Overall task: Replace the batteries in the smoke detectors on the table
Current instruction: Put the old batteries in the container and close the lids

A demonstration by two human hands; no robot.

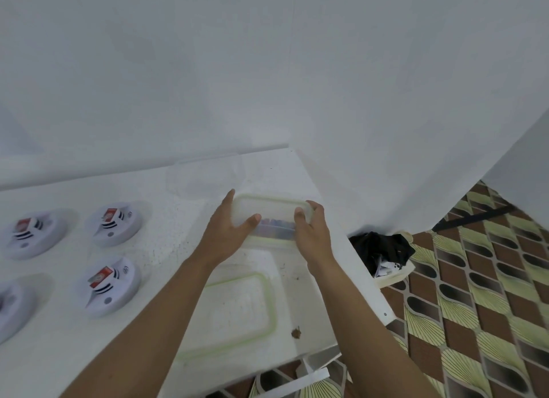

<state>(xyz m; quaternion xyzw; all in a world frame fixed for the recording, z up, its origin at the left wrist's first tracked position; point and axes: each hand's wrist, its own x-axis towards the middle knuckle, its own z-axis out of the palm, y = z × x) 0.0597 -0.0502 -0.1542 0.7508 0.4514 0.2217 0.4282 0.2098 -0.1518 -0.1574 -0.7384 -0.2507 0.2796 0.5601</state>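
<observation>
Four white smoke detectors lie on the table, well to the left of the left hand. The nearest to that hand are one level with it and one closer to the person. Farther left are another and one cut by the frame edge. Three show a red battery on top.

Both hands grip a clear box with a green rim. The left hand's fingers wrap its left end with the thumb on the near side. The right hand curls round its right end. The box's contents are blurred. Under the forearms, nearer the person than the hands, lies a second green-rimmed piece, either a lid or a box. Right of the right hand, a black cloth lies on the patterned floor.
</observation>
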